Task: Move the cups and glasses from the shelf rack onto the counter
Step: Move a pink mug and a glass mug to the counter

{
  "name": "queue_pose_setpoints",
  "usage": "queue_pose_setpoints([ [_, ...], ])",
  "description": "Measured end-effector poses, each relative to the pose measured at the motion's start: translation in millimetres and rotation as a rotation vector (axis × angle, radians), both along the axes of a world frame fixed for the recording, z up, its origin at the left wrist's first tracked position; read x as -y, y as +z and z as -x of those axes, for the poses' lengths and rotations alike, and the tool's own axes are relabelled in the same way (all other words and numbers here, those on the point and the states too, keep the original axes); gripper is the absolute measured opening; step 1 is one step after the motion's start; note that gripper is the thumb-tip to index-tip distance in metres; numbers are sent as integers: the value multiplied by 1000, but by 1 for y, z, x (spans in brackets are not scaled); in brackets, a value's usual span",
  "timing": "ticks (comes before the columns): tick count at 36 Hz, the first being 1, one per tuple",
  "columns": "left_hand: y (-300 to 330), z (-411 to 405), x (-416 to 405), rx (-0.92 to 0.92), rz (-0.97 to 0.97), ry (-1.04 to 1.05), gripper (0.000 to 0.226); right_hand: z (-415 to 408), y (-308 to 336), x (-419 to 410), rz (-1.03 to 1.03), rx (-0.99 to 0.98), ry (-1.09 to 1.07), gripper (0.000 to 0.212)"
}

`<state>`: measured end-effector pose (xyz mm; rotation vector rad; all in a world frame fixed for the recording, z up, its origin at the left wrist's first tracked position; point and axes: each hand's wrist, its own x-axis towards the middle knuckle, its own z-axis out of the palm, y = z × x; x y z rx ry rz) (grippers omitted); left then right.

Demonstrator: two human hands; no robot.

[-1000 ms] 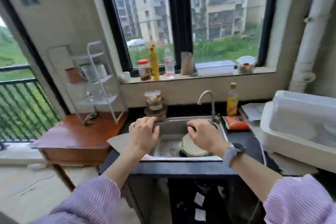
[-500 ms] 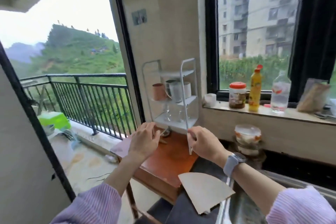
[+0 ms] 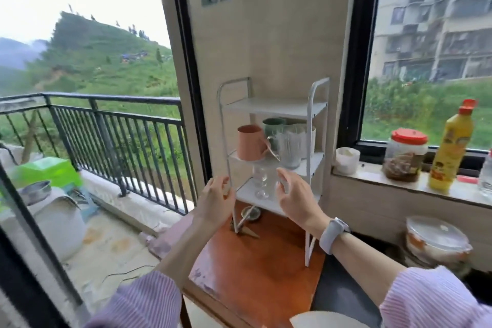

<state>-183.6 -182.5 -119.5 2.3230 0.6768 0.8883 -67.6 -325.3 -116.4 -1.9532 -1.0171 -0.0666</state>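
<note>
A white three-tier shelf rack (image 3: 316,104) stands on a brown wooden table (image 3: 255,269). On its middle tier sit a pink mug (image 3: 249,142), a dark green cup (image 3: 273,124) behind it and a clear ribbed glass mug (image 3: 290,146). Clear stemmed glasses (image 3: 262,184) stand on the bottom tier. My left hand (image 3: 215,200) is open by the rack's front left post, touching or nearly touching it. My right hand (image 3: 295,197) is open in front of the bottom tier, holding nothing.
A dark counter (image 3: 343,293) adjoins the table on the right. The window sill holds a white cup (image 3: 346,160), a red-lidded jar (image 3: 404,157) and a yellow bottle (image 3: 452,146). Stacked lidded bowls (image 3: 436,242) sit at right. A small dish with a stick (image 3: 249,214) lies under the rack.
My view has swung left from the sink to the rack and come closer. Both hands have risen toward the rack's lower tiers, still holding nothing.
</note>
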Motion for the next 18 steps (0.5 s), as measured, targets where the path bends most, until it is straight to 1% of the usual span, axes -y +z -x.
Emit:
queue_pose_setpoints([
  [4,-5,-51,-43,80,63,-103,29,-30,3,-47,-8,-7,-66,47],
  [8,-10,-96,-79,111,127,-237,27,-59,8,-86,14,-69,-129,51],
  [14,-12,-149,-116,129,155,-373,30,-88,4,-126,13,-173,-213,58],
  [18,-19,-167,-122,186,136,-459,28,-94,-4,-137,-9,-139,-262,59],
])
